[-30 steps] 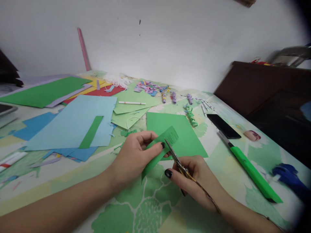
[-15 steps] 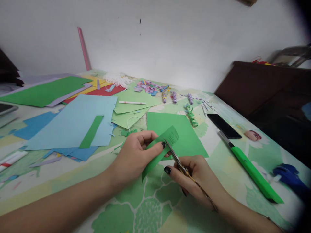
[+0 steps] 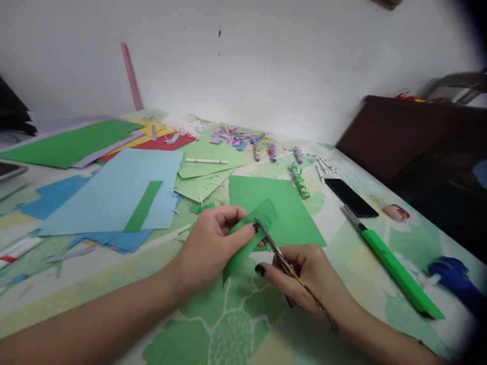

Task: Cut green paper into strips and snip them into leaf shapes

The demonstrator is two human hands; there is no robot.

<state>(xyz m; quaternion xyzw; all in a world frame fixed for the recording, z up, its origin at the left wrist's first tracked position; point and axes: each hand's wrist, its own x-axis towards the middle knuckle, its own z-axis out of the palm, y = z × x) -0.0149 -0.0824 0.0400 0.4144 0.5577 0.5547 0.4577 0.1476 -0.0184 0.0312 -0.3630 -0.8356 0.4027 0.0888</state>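
A green paper strip (image 3: 243, 253) is pinched between the thumb and fingers of my left hand (image 3: 216, 238). Thin parallel slits run along its edge near the upper right end. My right hand (image 3: 310, 279) is closed on a pair of scissors (image 3: 279, 253), whose blade tips meet the strip's edge just beside my left thumb. Beneath and beyond the strip lies a larger green sheet (image 3: 274, 192). A second green strip (image 3: 143, 208) rests on a light blue sheet (image 3: 102, 197) to the left.
On the right lie a green cutter (image 3: 399, 274), a black phone (image 3: 352, 196) and a blue object (image 3: 452, 274). Behind are curled green paper (image 3: 300, 181), small purple rolls (image 3: 273, 152), paper scraps (image 3: 232, 136) and white string (image 3: 184, 125). Coloured sheets (image 3: 76, 142) spread at the far left.
The scissors have shifted slightly left along the strip, and my right thumb has moved a little left. My left hand has stayed almost still.
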